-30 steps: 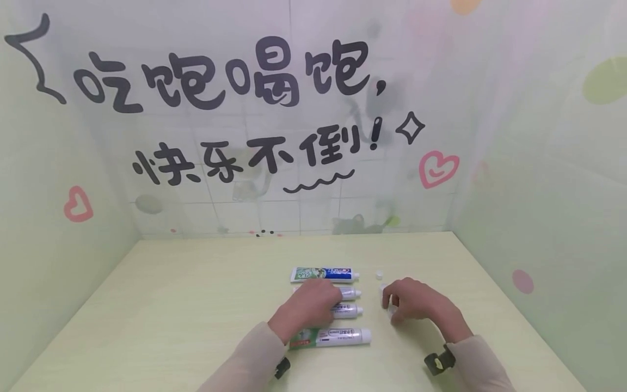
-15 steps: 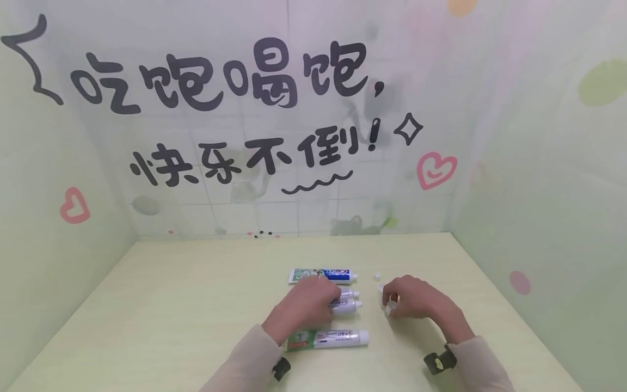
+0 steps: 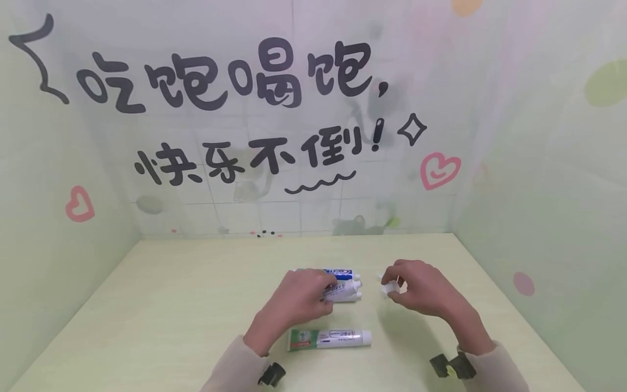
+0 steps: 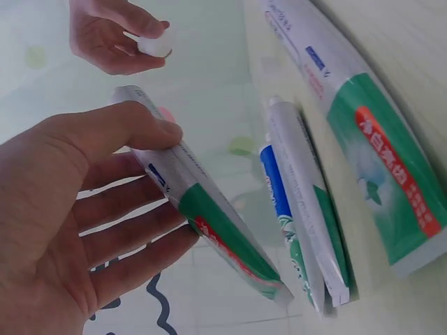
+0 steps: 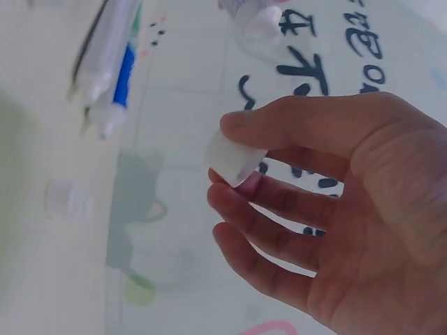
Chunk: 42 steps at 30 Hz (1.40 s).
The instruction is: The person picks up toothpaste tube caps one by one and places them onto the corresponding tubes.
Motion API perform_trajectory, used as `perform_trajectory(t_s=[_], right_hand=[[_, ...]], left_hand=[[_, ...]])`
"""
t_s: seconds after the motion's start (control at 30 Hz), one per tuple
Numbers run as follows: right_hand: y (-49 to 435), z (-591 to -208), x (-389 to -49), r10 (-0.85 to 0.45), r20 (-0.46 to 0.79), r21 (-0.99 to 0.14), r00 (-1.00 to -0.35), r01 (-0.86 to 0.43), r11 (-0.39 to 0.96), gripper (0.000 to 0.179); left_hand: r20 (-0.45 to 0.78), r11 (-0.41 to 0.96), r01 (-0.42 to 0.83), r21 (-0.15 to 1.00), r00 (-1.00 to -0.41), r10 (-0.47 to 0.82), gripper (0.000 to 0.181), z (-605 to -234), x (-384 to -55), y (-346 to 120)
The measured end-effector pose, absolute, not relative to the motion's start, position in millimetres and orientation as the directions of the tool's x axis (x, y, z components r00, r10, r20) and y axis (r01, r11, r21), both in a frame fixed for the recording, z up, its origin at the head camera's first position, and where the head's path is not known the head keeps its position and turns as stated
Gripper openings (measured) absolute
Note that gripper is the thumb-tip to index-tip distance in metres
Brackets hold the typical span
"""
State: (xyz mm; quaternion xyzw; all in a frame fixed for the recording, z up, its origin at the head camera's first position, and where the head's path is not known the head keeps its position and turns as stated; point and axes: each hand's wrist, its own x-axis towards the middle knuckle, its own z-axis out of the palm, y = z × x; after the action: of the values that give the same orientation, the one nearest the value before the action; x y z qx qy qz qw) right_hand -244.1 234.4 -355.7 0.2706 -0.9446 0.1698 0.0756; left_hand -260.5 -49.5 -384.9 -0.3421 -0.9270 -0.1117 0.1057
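Note:
My left hand (image 3: 296, 296) grips a white-and-green toothpaste tube (image 4: 188, 178) between thumb and fingers, raised off the table with its nozzle end toward the right. Pinched in my right hand (image 3: 421, 287) is a white cap (image 5: 236, 157), also held up, a short gap from that nozzle. Behind the left hand lie a blue-and-green toothpaste tube (image 3: 339, 274) and another white-and-green tube (image 4: 304, 181), side by side and partly hidden. Closer to me, a larger white-and-green toothpaste tube (image 3: 330, 339) lies flat with a white end toward the right.
Another white cap (image 5: 68, 199) stands on the table (image 3: 196, 305), largely hidden by the right hand in the head view. Printed curtain-like walls (image 3: 235, 212) enclose the table at the back and both sides.
The left hand has lifted one tube from the row and moved it slightly away from me. The right hand has raised a cap off the table and shifted back with it.

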Motion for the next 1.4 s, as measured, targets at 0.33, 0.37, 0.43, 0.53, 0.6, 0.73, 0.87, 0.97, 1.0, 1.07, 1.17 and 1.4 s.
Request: perform_trajectory(t_s=[0.33, 0.37, 0.43, 0.53, 0.6, 0.73, 0.87, 0.97, 1.0, 1.07, 1.17, 1.4], right_hand=[[226.6, -351.1, -239.6, -0.475, 0.282, -0.517, -0.833, -0.549, 0.657, 0.014], [225.6, -351.1, -239.5, -0.475, 0.281, -0.529, -0.834, -0.548, 0.649, 0.014], [224.3, -351.0, -239.3, -0.481, 0.293, -0.548, -0.826, -0.557, 0.624, 0.017], [223.3, -350.3, -238.2, -0.495, 0.34, -0.564, -0.8, -0.595, 0.573, 0.023], [223.2, -349.9, -237.1, -0.503, 0.382, -0.57, -0.775, -0.627, 0.532, 0.027], [221.4, -348.8, -235.5, -0.481, 0.444, -0.581, -0.756, -0.652, 0.487, 0.027], [219.4, -348.4, -236.5, -0.446, 0.45, -0.615, -0.773, -0.631, 0.473, 0.022], [219.2, -348.7, -238.7, -0.442, 0.461, -0.623, -0.77, -0.635, 0.456, 0.021], [219.3, -349.1, -239.6, -0.445, 0.468, -0.621, -0.764, -0.642, 0.45, 0.021], [219.6, -349.4, -240.7, -0.451, 0.472, -0.637, -0.757, -0.647, 0.42, 0.021], [219.4, -351.1, -242.4, -0.469, 0.453, -0.711, -0.758, -0.625, 0.322, 0.022], [213.5, -357.8, -244.8, -0.498, 0.419, -0.822, -0.76, -0.55, 0.149, 0.024]], left_hand=[[0.412, 0.72, 0.681, 0.135, -0.699, 0.584, 0.024, -371.5, -246.9, -58.2], [0.415, 0.72, 0.682, 0.129, -0.697, 0.585, 0.024, -370.9, -245.5, -58.4], [0.419, 0.72, 0.684, 0.118, -0.691, 0.589, 0.026, -369.9, -242.7, -58.3], [0.428, 0.713, 0.695, 0.097, -0.676, 0.601, 0.027, -367.4, -239.8, -56.3], [0.429, 0.708, 0.701, 0.085, -0.667, 0.609, 0.027, -365.2, -238.5, -54.7], [0.432, 0.707, 0.704, 0.062, -0.658, 0.617, 0.027, -360.9, -236.6, -54.1], [0.454, 0.711, 0.702, 0.041, -0.647, 0.613, 0.026, -358.8, -236.3, -56.5], [0.476, 0.711, 0.702, 0.029, -0.636, 0.608, 0.026, -358.2, -236.4, -58.2], [0.481, 0.711, 0.702, 0.026, -0.632, 0.607, 0.026, -357.9, -236.4, -58.6], [0.49, 0.712, 0.702, 0.02, -0.628, 0.605, 0.025, -357.5, -236.4, -59.0], [0.495, 0.713, 0.701, 0.017, -0.625, 0.603, 0.025, -357.0, -236.2, -59.0], [0.497, 0.714, 0.7, 0.016, -0.625, 0.602, 0.025, -355.5, -234.5, -59.9]])
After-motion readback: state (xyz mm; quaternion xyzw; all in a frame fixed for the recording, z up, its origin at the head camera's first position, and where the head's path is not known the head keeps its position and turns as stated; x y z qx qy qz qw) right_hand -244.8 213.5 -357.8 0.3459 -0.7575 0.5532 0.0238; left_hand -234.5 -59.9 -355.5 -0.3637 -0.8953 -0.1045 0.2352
